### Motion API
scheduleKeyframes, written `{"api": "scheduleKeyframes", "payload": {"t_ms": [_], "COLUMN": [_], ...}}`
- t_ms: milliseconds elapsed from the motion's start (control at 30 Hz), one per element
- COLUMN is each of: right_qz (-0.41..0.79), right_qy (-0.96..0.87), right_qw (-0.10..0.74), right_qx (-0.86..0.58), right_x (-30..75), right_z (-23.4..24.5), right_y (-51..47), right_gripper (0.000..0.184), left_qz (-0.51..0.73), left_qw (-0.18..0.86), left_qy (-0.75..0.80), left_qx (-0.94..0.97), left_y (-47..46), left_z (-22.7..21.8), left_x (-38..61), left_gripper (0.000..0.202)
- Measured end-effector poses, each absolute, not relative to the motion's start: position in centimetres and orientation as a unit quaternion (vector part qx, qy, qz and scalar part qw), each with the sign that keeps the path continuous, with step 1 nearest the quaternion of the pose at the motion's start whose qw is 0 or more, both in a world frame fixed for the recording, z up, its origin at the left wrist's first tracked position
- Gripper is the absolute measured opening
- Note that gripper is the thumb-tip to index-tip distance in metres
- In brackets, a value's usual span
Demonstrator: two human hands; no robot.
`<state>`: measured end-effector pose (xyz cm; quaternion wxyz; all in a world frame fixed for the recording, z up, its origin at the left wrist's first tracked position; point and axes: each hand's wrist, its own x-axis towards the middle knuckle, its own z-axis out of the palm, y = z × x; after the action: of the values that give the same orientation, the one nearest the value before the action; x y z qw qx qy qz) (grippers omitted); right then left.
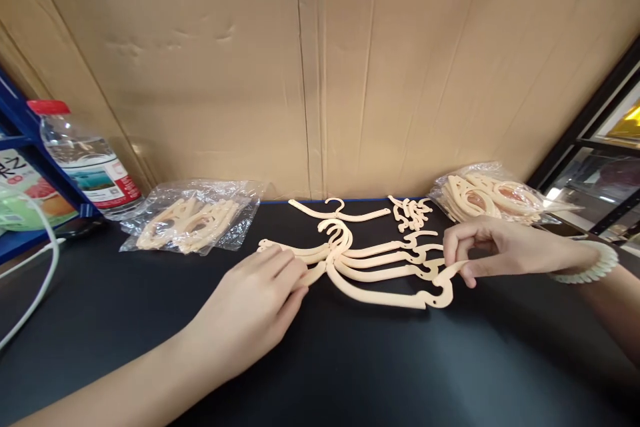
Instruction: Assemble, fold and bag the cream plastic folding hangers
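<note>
A fanned stack of cream plastic hangers (365,265) lies on the black tabletop (350,367), hooks together near the middle. My left hand (257,297) rests palm down on the left ends of the hangers, fingers together and pressing them flat. My right hand (487,250) pinches the right end of one hanger between thumb and fingers, slightly lifted. A single hanger (340,212) lies apart behind the stack. A small pile of cream clips (411,211) sits to its right.
A clear bag of hangers (193,217) lies at the back left, another bag (493,197) at the back right. A water bottle (87,163) lies on a blue shelf at left, with a white cable (35,287). Cardboard (320,67) walls the back.
</note>
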<state>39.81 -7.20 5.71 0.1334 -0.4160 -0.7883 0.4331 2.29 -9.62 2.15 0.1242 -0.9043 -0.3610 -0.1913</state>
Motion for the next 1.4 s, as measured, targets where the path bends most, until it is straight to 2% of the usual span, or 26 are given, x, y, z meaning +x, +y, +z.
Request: {"api": "scheduleKeyframes", "payload": {"t_ms": [200, 400, 733, 1000, 1133, 1400], "right_qz": [0.277, 0.187, 0.155, 0.109, 0.082, 0.048], "right_qy": [-0.854, -0.845, -0.831, -0.844, -0.847, -0.828], "right_qw": [0.060, 0.076, 0.091, 0.070, 0.057, 0.135], "right_qx": [-0.437, -0.495, -0.526, -0.521, -0.522, -0.542], "right_x": [39.7, 39.9, 39.4, 39.4, 39.1, 38.8], "right_z": [4.6, 3.3, 2.8, 2.5, 2.6, 2.5], "right_y": [-6.7, -5.9, -5.6, -5.9, -6.3, -5.9], "right_gripper": [0.008, 0.011, 0.016, 0.009, 0.013, 0.017], "left_qz": [-0.156, -0.182, -0.254, -0.279, -0.275, -0.284], "left_qw": [0.128, 0.148, 0.179, 0.138, 0.117, 0.092], "left_qy": [-0.354, -0.355, -0.335, -0.347, -0.346, -0.334], "left_qx": [-0.913, -0.905, -0.889, -0.885, -0.889, -0.894], "left_y": [-10.1, -9.1, -7.7, -8.0, -8.1, -8.2], "left_z": [1.3, 0.8, -0.1, -0.2, -0.4, -0.4], "left_x": [2.7, 2.5, 2.1, 2.4, 2.3, 2.3], "left_gripper": [0.018, 0.019, 0.015, 0.014, 0.013, 0.009]}}
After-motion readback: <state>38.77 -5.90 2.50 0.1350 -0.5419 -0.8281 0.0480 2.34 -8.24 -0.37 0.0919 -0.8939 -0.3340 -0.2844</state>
